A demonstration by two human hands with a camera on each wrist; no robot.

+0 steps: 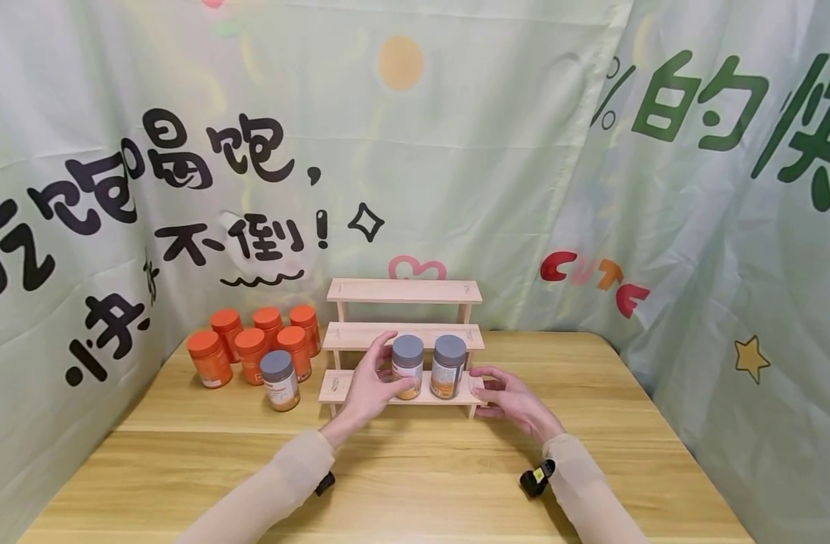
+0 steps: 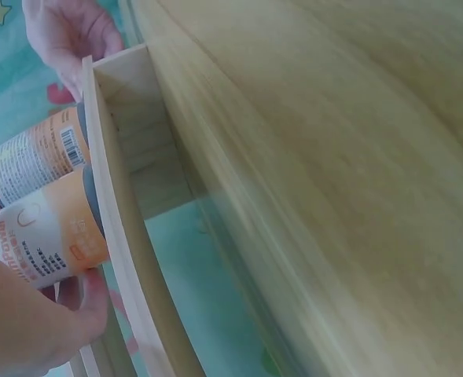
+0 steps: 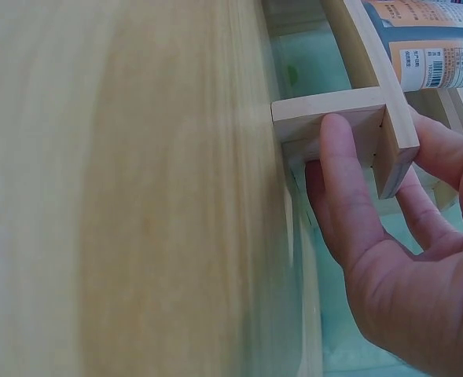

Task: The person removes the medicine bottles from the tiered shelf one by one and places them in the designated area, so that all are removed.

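A three-step wooden display rack [image 1: 404, 291] stands on the table. On its lowest step are two upright jars side by side with grey lids and white-and-orange labels. My left hand [image 1: 369, 389] grips the left jar [image 1: 407, 366], fingers on its far left side and thumb across its front. The right jar [image 1: 448, 366] stands close beside it, untouched by that hand. At the right end of the lowest step, my right hand [image 1: 517, 400] holds the rack. In the right wrist view, its fingers [image 3: 345, 181] lie against the end leg and around the board's edge.
Left of the rack, several orange-lidded jars [image 1: 252, 351] stand grouped on the table [image 1: 422, 483]. A third grey-lidded jar [image 1: 280, 381] stands in front of them. A printed curtain [image 1: 490, 189] hangs behind the table and along its sides.
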